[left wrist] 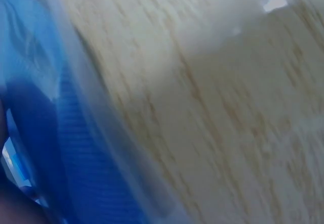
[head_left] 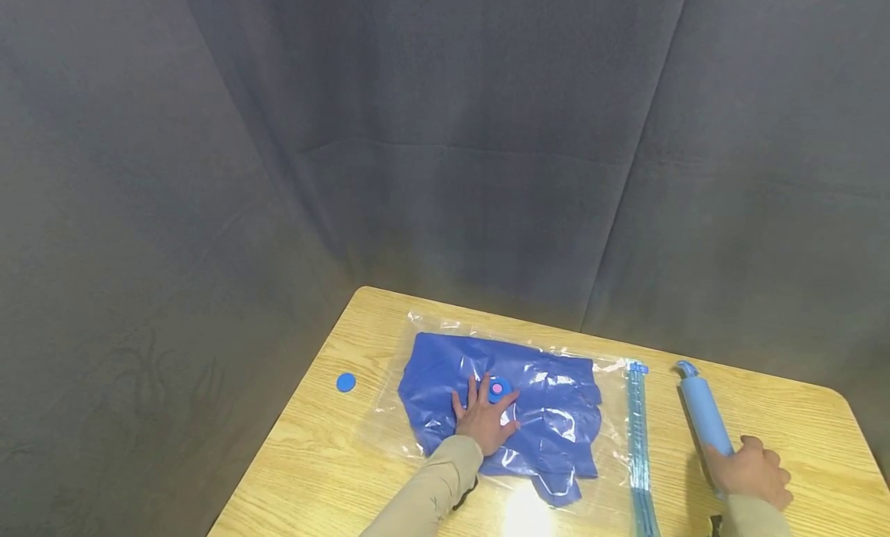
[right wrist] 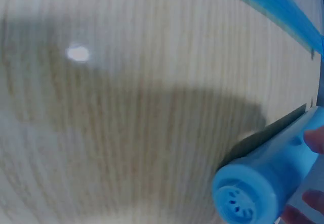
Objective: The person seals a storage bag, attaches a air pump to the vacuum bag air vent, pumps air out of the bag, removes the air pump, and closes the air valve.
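Note:
A clear vacuum storage bag [head_left: 612, 413] with folded blue cloth [head_left: 556, 398] inside lies on the table. My left hand [head_left: 483, 425] rests on it with fingers spread, beside the round blue valve [head_left: 497, 389] with its pink centre. In the left wrist view the bag's edge and ribbed blue cloth [left wrist: 96, 158] show at the left. To the right, my right hand [head_left: 754, 473] grips the near part of a light blue hand pump [head_left: 708, 413], covering that part in the head view. The right wrist view shows the pump's slotted round end [right wrist: 240, 204] and a few fingertips on its body.
A flat blue disc [head_left: 345, 382] lies on the wooden table [head_left: 306, 444] left of the bag. The bag's teal zip strip [head_left: 637, 436], with a blue slider [head_left: 637, 368] at its far end, runs between bag and pump. Dark grey curtains [head_left: 452, 174] hang behind the table.

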### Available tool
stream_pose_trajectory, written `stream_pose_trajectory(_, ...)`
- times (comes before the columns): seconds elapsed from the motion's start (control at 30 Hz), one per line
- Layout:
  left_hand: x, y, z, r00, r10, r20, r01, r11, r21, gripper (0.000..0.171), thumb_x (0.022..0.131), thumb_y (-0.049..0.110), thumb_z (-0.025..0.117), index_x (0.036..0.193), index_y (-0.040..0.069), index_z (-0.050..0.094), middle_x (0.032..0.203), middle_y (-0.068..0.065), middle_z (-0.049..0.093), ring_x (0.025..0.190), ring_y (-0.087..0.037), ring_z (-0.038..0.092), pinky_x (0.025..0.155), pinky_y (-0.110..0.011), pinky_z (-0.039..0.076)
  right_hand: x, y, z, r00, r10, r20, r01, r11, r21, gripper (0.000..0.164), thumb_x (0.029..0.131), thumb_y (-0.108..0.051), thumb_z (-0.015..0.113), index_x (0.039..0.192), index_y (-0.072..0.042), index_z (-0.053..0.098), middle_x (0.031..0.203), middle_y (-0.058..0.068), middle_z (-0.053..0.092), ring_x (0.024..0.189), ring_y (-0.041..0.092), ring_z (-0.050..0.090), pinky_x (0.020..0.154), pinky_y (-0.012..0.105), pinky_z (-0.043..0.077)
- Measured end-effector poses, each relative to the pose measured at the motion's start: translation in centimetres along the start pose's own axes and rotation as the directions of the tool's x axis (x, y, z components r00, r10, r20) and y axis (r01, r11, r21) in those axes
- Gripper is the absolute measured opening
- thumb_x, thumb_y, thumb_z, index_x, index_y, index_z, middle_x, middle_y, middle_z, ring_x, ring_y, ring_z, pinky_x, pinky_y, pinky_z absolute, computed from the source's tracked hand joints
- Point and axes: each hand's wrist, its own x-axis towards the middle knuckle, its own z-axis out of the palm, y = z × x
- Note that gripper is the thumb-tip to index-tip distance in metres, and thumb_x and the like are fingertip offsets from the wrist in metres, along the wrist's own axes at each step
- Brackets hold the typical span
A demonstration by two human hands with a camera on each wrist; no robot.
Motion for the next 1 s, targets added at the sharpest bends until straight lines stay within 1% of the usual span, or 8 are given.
stream_pose_trajectory(0.1, -0.1, -0.1, -0.1, 1.0, -0.003, 0.004, 0.003, 1.0, -0.016, 0.051, 0.091, 0.052, 0.057, 0.139, 0.044, 0.046, 0.161, -0.014, 0.017, 0.148, -0.044, 0.01, 0.109, -0.073, 0.013, 0.0, 0.3, 0.3, 1.0, 0.009, 0.016, -0.009, 1.0, -0.011, 0.076, 0.092, -0.046, 0.049, 0.138, 0.01, 0.028, 0.119, 0.041, 0.038, 0.107, 0.058, 0.042, 0.08, 0.063, 0.041)
stream_pose_trajectory(0.27, -0.1, -0.1, -0.3, 1.0, -0.011, 0.01, 0.011, 1.0, -0.019, 0.051, 0.091, 0.053, 0.056, 0.14, 0.045, 0.045, 0.161, -0.013, 0.016, 0.148, -0.043, 0.009, 0.109, -0.073, 0.013, -0.1, 0.2, 0.3, 0.999, -0.034, 0.024, 0.035, 0.999, -0.031, 0.071, 0.09, -0.04, 0.054, 0.136, 0.01, 0.031, 0.117, 0.043, 0.048, 0.1, 0.057, 0.055, 0.074, 0.058, 0.047)
stream_pose_trajectory(0.37, -0.1, -0.1, -0.5, 1.0, -0.013, 0.017, 0.014, 1.0, -0.026, 0.051, 0.091, 0.053, 0.056, 0.14, 0.044, 0.045, 0.162, -0.013, 0.015, 0.149, -0.043, 0.008, 0.11, -0.073, 0.012, -0.1, 0.1, 0.2, 0.998, -0.053, 0.032, 0.054, 0.998, -0.035, 0.071, 0.089, -0.038, 0.056, 0.135, 0.01, 0.032, 0.117, 0.043, 0.049, 0.099, 0.056, 0.057, 0.072, 0.056, 0.049)
stream_pose_trajectory(0.47, -0.1, -0.1, -0.5, 1.0, -0.011, 0.015, 0.011, 0.999, -0.032, 0.051, 0.091, 0.053, 0.056, 0.14, 0.044, 0.045, 0.162, -0.013, 0.015, 0.148, -0.043, 0.008, 0.11, -0.073, 0.012, -0.1, 0.0, 0.2, 0.997, -0.07, 0.03, 0.071, 0.997, -0.031, 0.072, 0.088, -0.036, 0.059, 0.134, 0.013, 0.033, 0.118, 0.044, 0.049, 0.099, 0.057, 0.056, 0.072, 0.056, 0.051)
stream_pose_trajectory(0.57, -0.1, -0.1, -0.4, 1.0, -0.004, 0.005, 0.004, 1.0, -0.01, 0.051, 0.091, 0.054, 0.055, 0.14, 0.045, 0.045, 0.161, -0.014, 0.016, 0.148, -0.043, 0.01, 0.109, -0.073, 0.014, 0.0, -0.1, 0.1, 0.995, -0.097, 0.02, 0.097, 0.995, -0.037, 0.072, 0.088, -0.033, 0.061, 0.134, 0.015, 0.033, 0.119, 0.045, 0.047, 0.101, 0.058, 0.055, 0.075, 0.058, 0.051)
stream_pose_trajectory(0.77, -0.2, -0.3, -0.4, 1.0, 0.022, 0.022, -0.022, 1.0, -0.008, 0.05, 0.094, 0.054, 0.051, 0.142, 0.045, 0.042, 0.161, -0.014, 0.015, 0.148, -0.043, 0.01, 0.109, -0.073, 0.014, 0.2, 0.2, 0.2, 0.988, -0.155, -0.003, 0.154, 0.987, -0.042, 0.067, 0.088, -0.025, 0.059, 0.134, 0.016, 0.031, 0.115, 0.047, 0.045, 0.1, 0.059, 0.054, 0.075, 0.059, 0.051)
stream_pose_trajectory(0.87, -0.2, -0.7, -0.7, 0.999, 0.046, 0.012, -0.046, 0.998, -0.032, 0.05, 0.095, 0.051, 0.051, 0.143, 0.04, 0.043, 0.16, -0.015, 0.018, 0.148, -0.043, 0.014, 0.108, -0.072, 0.016, 0.2, -0.2, 0.1, 0.981, -0.188, -0.054, 0.187, 0.982, -0.022, 0.067, 0.087, -0.023, 0.06, 0.134, 0.016, 0.032, 0.115, 0.048, 0.043, 0.101, 0.06, 0.053, 0.076, 0.062, 0.049)
stream_pose_trajectory(1.0, -0.3, -1.4, -1.3, 0.997, 0.061, -0.045, -0.061, 0.998, 0.006, 0.055, 0.094, 0.047, 0.055, 0.144, 0.028, 0.042, 0.157, -0.017, 0.027, 0.146, -0.04, 0.024, 0.108, -0.068, 0.022, -0.2, -1.9, -0.3, 0.971, -0.209, -0.115, 0.214, 0.976, 0.039, 0.072, 0.086, -0.025, 0.061, 0.138, 0.014, 0.031, 0.119, 0.046, 0.04, 0.106, 0.061, 0.047, 0.083, 0.065, 0.043)
